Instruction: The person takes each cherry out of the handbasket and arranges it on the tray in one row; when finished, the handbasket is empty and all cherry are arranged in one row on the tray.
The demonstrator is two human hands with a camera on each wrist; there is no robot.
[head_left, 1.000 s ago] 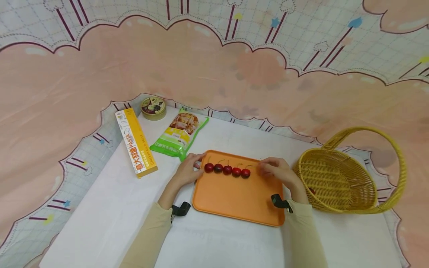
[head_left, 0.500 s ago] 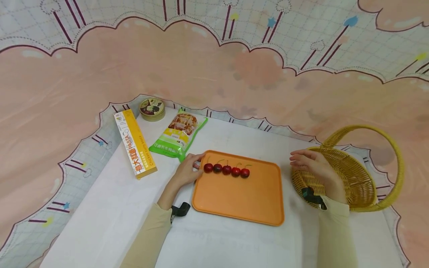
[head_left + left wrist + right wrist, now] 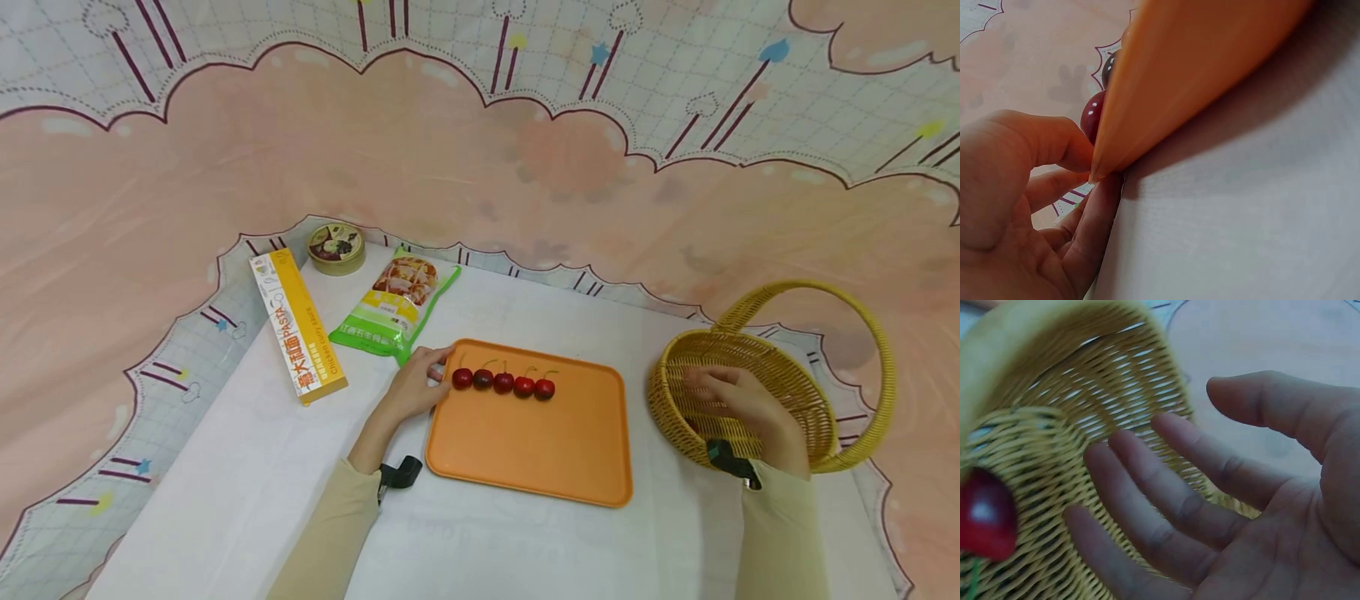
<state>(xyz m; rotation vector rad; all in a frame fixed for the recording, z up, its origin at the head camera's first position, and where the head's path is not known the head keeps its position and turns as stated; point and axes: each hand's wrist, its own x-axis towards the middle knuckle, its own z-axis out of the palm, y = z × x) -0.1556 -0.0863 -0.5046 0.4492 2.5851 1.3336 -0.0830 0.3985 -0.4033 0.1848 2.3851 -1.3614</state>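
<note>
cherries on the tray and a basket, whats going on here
A person is working with cherries at a white-covered table. Five lie in a row along the far side of the orange tray, whose far left corner the left hand pinches. The right hand is inside the yellow wicker basket with fingers open, holding nothing, close to a single cherry lying in the basket.

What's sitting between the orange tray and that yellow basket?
Nothing: the head view shows only bare white tabletop between the orange tray and the yellow basket.
</note>
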